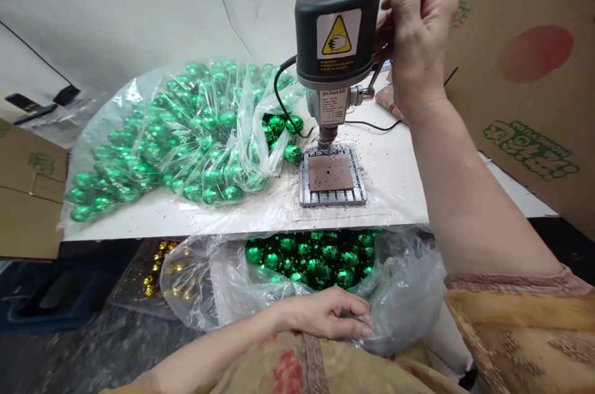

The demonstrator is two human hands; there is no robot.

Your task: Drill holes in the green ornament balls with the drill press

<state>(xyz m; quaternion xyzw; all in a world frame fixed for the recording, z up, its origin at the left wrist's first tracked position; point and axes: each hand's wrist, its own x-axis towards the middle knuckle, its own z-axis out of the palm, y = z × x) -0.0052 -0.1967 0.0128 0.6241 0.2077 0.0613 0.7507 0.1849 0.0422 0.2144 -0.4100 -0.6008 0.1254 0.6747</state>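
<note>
My right hand is raised beside a small bench drill, its fingers closed round the drill's feed lever, mostly hidden by the hand. Under the chuck a brown square board with a small dark hole lies on the slotted metal base. My left hand is low in front of the table, fingers curled at the edge of a clear plastic bag. Inside that bag are many shiny green faceted balls.
A large clear bag of green balls covers the table's left side. One loose green ball touches the base's edge. Cardboard boxes stand at the right and left. Gold balls lie below. Dark shavings are scattered about the base.
</note>
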